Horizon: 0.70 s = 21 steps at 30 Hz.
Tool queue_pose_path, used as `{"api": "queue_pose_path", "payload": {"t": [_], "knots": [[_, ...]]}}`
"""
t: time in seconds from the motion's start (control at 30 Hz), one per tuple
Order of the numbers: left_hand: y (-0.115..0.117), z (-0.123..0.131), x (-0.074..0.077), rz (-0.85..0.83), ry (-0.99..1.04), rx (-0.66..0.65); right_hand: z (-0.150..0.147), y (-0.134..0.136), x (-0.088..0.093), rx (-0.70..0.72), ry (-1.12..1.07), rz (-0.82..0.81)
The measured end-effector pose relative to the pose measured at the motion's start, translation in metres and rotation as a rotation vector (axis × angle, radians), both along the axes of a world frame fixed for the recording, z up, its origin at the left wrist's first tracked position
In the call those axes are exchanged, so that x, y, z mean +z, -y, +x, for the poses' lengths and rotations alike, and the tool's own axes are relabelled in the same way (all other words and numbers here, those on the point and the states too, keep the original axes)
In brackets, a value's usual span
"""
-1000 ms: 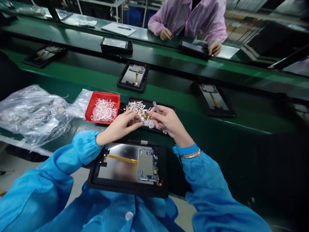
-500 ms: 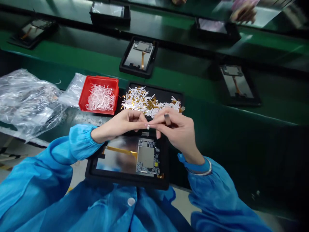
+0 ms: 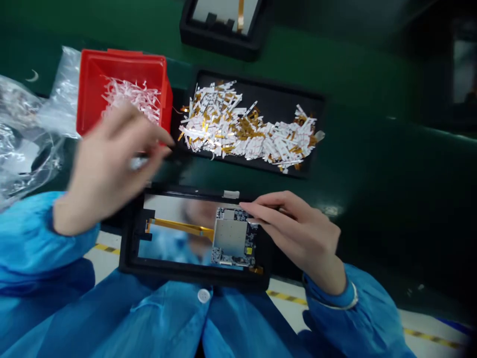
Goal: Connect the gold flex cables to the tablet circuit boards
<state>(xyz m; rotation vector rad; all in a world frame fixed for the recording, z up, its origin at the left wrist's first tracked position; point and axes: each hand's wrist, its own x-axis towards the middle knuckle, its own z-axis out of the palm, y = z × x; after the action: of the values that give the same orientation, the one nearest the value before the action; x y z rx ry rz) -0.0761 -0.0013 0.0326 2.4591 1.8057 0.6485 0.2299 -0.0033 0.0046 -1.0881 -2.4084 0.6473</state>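
My left hand, smeared by motion, is over the front edge of a red bin of thin whitish strips. Its thumb and forefinger are close together; whether anything is between them I cannot tell. My right hand is closed at the upper right of a circuit board, its fingers around what looks like metal tweezers, mostly hidden. The board lies on a mirror-like panel in a black frame before me. An orange flat cable runs left from the board.
Beyond the frame, a black tray holds a pile of white and amber strips. Clear plastic bags lie at the left. Another framed panel sits on the green surface at the back.
My hands have parted from a small white piece pinched between them. The left has moved left toward the red bin, the right down to the board. The view has tilted downward.
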Motion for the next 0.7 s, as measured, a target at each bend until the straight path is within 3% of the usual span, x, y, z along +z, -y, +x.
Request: {"api": "queue_pose_path", "payload": {"t": [0.1,0.17,0.4,0.7], "knots": [[0.011,0.032,-0.014,-0.083,0.011,-0.388,-0.004,-0.002,-0.003,-0.091,0.008,-0.139],[0.015,0.044,-0.021,-0.121,0.026,-0.472,-0.006,-0.002,-0.007,-0.181,-0.020,-0.245],[0.013,0.044,-0.032,-0.203,0.101,-0.465,-0.010,-0.001,-0.013,-0.214,-0.055,-0.343],[0.009,0.048,-0.031,-0.173,0.038,-0.509,-0.015,-0.016,0.014,-0.196,0.068,-0.432]]}}
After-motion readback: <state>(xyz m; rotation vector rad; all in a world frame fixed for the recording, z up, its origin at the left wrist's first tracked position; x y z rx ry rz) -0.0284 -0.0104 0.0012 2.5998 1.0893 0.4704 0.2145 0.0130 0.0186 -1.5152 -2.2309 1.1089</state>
